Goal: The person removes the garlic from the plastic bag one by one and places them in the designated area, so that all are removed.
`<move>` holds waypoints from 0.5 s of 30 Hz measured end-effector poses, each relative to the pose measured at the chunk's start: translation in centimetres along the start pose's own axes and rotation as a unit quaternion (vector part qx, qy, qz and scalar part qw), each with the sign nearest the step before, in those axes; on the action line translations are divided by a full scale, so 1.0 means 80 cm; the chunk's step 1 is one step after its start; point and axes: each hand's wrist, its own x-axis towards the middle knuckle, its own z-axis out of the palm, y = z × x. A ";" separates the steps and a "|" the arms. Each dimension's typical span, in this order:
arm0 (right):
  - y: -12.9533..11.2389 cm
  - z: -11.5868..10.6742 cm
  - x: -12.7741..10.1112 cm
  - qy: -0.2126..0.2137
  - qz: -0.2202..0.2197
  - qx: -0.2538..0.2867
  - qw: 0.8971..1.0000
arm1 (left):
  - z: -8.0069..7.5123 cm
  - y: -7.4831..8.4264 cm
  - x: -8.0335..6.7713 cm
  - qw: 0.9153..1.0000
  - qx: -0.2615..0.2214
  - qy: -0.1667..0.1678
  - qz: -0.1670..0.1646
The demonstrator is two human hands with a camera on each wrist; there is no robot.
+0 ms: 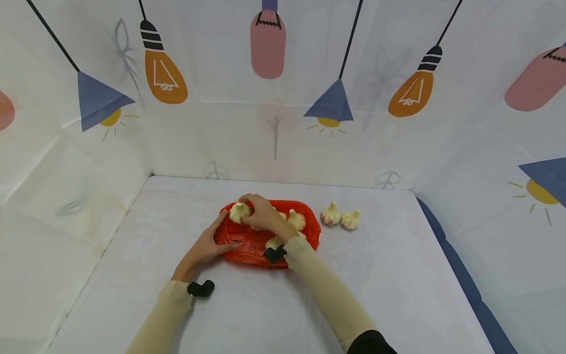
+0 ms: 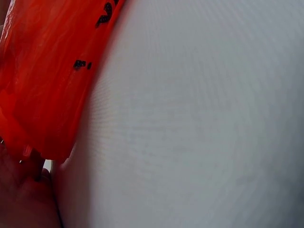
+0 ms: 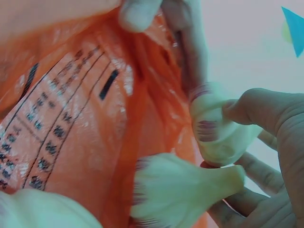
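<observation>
Both hands work at a red plastic bag (image 1: 247,246) lying flat on the white table (image 1: 398,295). Reaching over the bag, the right hand (image 1: 264,215) curls its fingers around a garlic bulb (image 1: 239,211) and holds it at the bag's far left corner; the right wrist view shows that bulb (image 3: 223,133) pinched between thumb and fingertips, pale cream with faint purple streaks on its papery skin, with a second bulb (image 3: 180,190) just below it, its pointed stem end toward the fingers. The left hand (image 1: 205,248) lies at the bag's near left edge, fingers stretched out and resting on the plastic, holding it down rather than gripping it. The bag itself is thin, glossy and crinkled, orange-red, printed with rows of small black marks and bars (image 3: 52,137). More garlic bulbs sit on or in the bag just right of the right hand, one (image 1: 297,220) by the bag's far edge and another (image 1: 274,242) by the wrist. To the right of the bag, apart from it, two further bulbs (image 1: 340,216) sit side by side on the table. Beyond the bag rises a white backdrop (image 1: 274,73) printed with coloured lamps and bulbs.
</observation>
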 end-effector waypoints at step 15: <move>-0.007 -0.014 -0.025 0.034 -0.004 0.071 0.997 | -0.002 -0.006 0.003 1.000 0.001 -0.002 0.011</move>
